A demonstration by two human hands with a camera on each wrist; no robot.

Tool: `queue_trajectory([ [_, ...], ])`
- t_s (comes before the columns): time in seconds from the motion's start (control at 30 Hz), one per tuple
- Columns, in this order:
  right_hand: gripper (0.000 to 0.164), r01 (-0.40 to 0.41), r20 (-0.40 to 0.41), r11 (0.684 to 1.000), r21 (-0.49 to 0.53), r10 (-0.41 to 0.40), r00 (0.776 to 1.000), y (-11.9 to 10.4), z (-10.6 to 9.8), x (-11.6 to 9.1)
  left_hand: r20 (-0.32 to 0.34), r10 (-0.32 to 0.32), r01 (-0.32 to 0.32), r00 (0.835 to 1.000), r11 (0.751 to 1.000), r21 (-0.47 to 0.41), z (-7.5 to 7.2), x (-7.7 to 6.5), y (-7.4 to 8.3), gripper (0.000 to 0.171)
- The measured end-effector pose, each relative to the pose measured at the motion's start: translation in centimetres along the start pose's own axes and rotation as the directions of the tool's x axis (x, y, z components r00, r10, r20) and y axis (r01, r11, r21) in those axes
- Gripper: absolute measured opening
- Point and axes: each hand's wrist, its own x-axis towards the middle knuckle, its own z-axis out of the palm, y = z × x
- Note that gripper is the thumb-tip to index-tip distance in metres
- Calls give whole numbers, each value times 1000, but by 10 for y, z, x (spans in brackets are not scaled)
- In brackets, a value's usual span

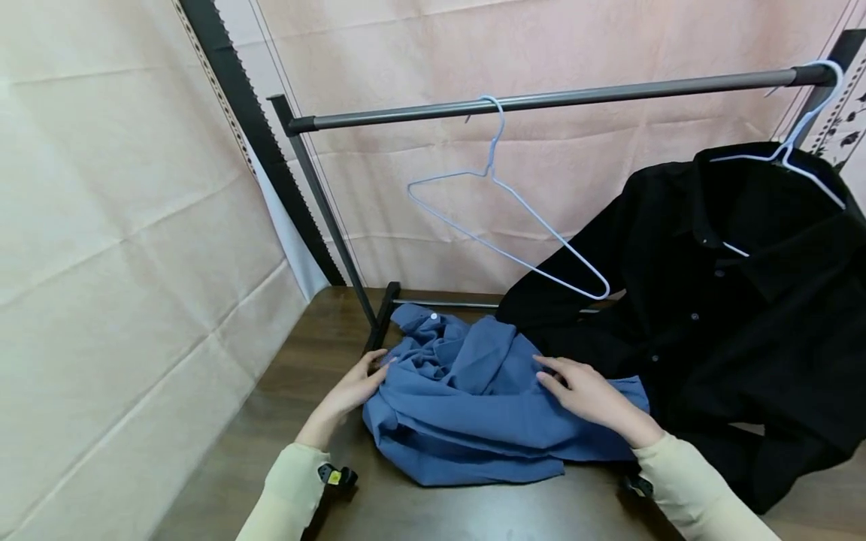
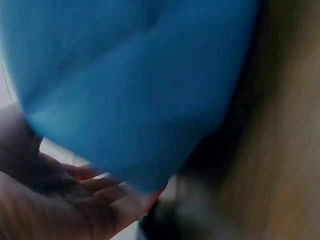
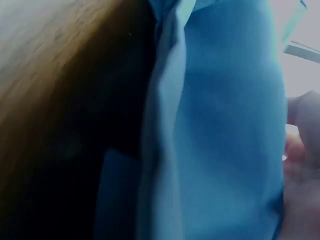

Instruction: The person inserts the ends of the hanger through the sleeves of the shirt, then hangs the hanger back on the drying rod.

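A crumpled blue shirt [image 1: 473,421] lies in a heap on the wooden table, its collar end with a pale button toward the back. My left hand [image 1: 355,387] is at the heap's left edge, thumb and fingers spread apart along the cloth. In the left wrist view the blue cloth [image 2: 135,90] hides part of those fingers. Over the right part of the heap, my right hand [image 1: 588,394] rests with its fingers loosely extended. The right wrist view shows a hanging fold of the shirt [image 3: 225,125] beside this hand [image 3: 302,165].
Behind the shirt stands a dark garment rack [image 1: 406,114]. From its bar hangs a bare light-blue hanger [image 1: 494,176]. At the right, a black shirt [image 1: 710,323] on another hanger drapes down to the table [image 1: 284,406]. Pale curtains [image 1: 128,225] enclose the left and back.
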Motion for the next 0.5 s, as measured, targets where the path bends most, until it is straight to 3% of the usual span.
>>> queue_trajectory([
  [0.07, 46, -1, 37, 1000, -27, 2, 999, 1, 7, 5, 28, 12, -12, 1000, 1000, -9, 6, 1, -1, 70],
  [0.17, 55, -6, 72, 998, -68, 11, 997, 2, 17, 7, 119, 9, 4, 993, 995, -104, 13, -2, -2, 71],
  [0.27, 53, 10, 98, 997, -79, -2, 995, 1, 27, 4, 257, 19, 30, 966, 982, -188, 19, -8, -8, 74],
  [0.33, 44, 34, 109, 997, -74, -26, 994, 0, 30, 2, 314, 45, 18, 948, 981, -193, 22, -12, -11, 75],
  [0.4, 30, 76, 114, 995, -67, -68, 991, -2, 30, 1, 323, 93, -35, 942, 982, -183, 22, -12, -9, 70],
  [0.5, 14, 115, 72, 989, -93, -108, 991, -4, 23, 1, 232, 190, -158, 954, 976, -149, 15, -12, 1, 55],
])
